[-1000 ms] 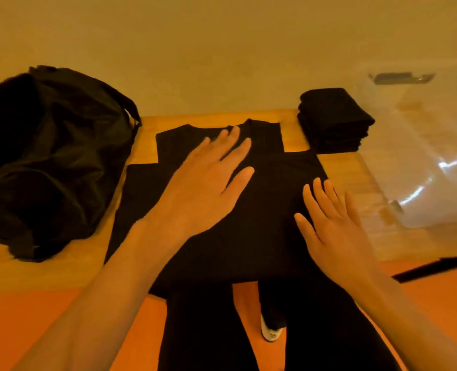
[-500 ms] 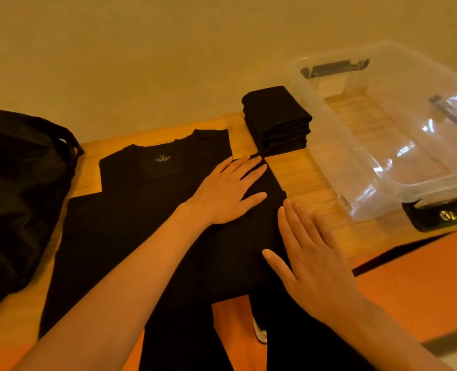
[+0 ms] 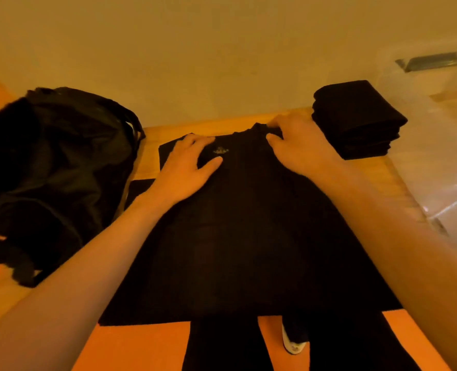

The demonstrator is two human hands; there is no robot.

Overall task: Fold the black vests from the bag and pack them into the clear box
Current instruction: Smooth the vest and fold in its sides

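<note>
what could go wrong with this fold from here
The right hand seems to pinch the vest at its shoulder, close to the stack of folded vests; a wide swing might nudge that stack.
The vest's hem lies at the near edge of the table, so a tug could slide it off.

Vest (image 3: 248,223) lies between bag (image 3: 48,170) left, folded stack (image 3: 355,119) right.

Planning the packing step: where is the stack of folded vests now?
Head view: the stack of folded vests sits far right on the table, between the right hand and the clear box.
</note>
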